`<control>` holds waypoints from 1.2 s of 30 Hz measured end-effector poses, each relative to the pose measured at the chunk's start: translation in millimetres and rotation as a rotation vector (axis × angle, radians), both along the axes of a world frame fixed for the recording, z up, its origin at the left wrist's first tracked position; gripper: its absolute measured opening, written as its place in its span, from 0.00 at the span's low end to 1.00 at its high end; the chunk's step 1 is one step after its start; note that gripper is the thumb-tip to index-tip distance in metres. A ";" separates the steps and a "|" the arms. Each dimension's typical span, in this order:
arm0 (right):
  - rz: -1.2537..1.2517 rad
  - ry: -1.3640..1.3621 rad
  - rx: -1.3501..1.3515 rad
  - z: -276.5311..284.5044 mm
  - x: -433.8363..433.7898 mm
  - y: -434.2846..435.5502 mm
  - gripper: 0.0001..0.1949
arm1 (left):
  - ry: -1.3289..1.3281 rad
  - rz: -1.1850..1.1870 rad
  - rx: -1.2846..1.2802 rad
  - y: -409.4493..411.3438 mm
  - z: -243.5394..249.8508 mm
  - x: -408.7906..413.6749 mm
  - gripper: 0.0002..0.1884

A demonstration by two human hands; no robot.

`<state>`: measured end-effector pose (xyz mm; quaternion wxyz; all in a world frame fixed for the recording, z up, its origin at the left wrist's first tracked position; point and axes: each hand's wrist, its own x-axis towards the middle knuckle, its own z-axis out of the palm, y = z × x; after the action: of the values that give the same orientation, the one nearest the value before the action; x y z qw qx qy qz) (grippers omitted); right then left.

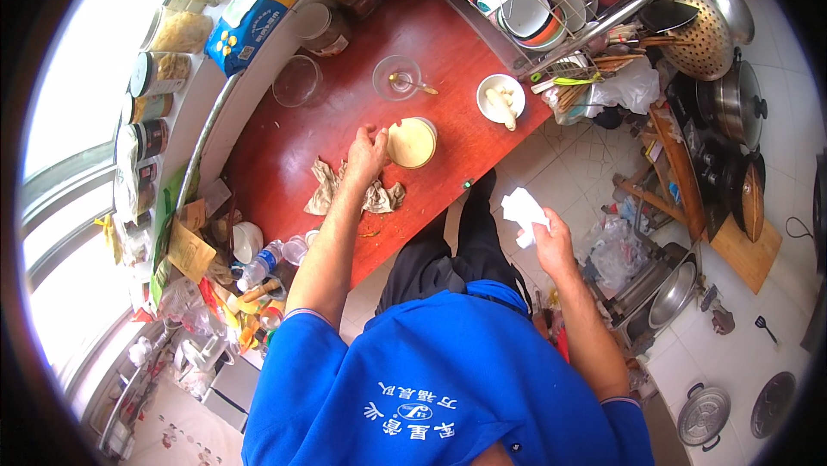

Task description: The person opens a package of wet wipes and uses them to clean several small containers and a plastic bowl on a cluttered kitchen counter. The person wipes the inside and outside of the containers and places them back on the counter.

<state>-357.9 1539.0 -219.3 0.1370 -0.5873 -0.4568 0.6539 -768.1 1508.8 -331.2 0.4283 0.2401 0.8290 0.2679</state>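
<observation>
My left hand point(368, 154) is over the red table point(446, 33), its fingers apart at the left rim of a round pale-yellow lid or container point(411, 143). Whether the fingertips touch the rim is unclear. Crumpled brown paper point(384, 197) lies beneath and beside my left forearm. Off the table's front edge, my right hand point(554, 243) holds a crumpled white tissue or cloth point(524, 211). A white bowl point(481, 92) with pale peeled pieces point(502, 107) stands at the table's right. Behind the yellow round thing is a clear glass bowl point(389, 65) with a small spoon or brush point(420, 86) across it.
Another clear bowl point(297, 81) and lidded jars point(322, 30) stand at the back left. A metal dish rack point(526, 69) holds bowls and plates. Several jars point(161, 72) line the windowsill. Plastic bottles point(261, 264) crowd the left. A small green item point(468, 184) lies at the table's edge.
</observation>
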 end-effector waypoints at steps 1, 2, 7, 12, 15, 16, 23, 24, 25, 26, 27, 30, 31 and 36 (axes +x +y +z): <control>0.002 -0.007 0.006 -0.1 -0.2 0.2 0.11 | -0.024 -0.017 -0.030 1.0 -1.1 -1.0 0.31; 0.024 -0.028 0.007 -2.3 0.5 0.1 0.12 | -0.097 0.018 -0.010 0.2 -2.0 0.9 0.32; 0.048 -0.064 0.023 -8.5 0.2 -1.8 0.12 | -0.345 0.087 0.070 -6.7 -1.8 9.1 0.32; 0.052 -0.078 0.038 -10.3 -2.7 -3.2 0.12 | -0.344 0.153 0.037 -5.6 -3.9 5.0 0.31; 0.052 -0.082 0.022 -10.6 -3.0 -3.3 0.12 | -0.148 0.119 0.034 2.9 -6.6 -9.3 0.27; 0.050 -0.084 0.010 -10.9 -2.9 -4.4 0.12 | -0.050 0.085 0.033 10.5 -4.4 -14.1 0.25; 0.031 -0.089 -0.030 -6.5 -5.7 -7.6 0.11 | 0.215 -0.305 0.218 111.1 38.3 25.8 0.19; 0.024 -0.070 -0.019 -8.6 -4.7 -8.6 0.11 | 0.202 -0.356 0.234 120.7 33.5 29.2 0.19; 0.019 -0.052 -0.007 -10.2 -2.9 -9.1 0.11 | 0.175 -0.373 0.165 126.5 30.0 28.6 0.20; 0.023 -0.062 0.005 -11.2 -0.2 -9.1 0.11 | 0.149 -0.388 0.095 130.8 27.0 27.6 0.21; 0.022 -0.073 0.014 -11.2 0.9 -10.1 0.11 | 0.122 -0.409 0.024 133.2 22.4 27.5 0.22; 0.035 -0.096 0.024 -10.7 6.5 -11.2 0.11 | 0.144 -0.333 -0.030 122.0 12.5 13.2 0.20; 0.036 -0.101 0.025 -9.6 6.3 -10.4 0.12 | 0.105 -0.249 0.033 117.1 13.8 11.4 0.20; 0.002 -0.067 0.138 0.4 0.2 0.3 0.14 | -0.081 0.059 0.190 71.9 50.3 21.1 0.21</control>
<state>-357.7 1539.3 -218.9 0.1612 -0.5976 -0.5058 0.6010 -747.0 1580.7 -280.9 0.4286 0.2441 0.7886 0.3671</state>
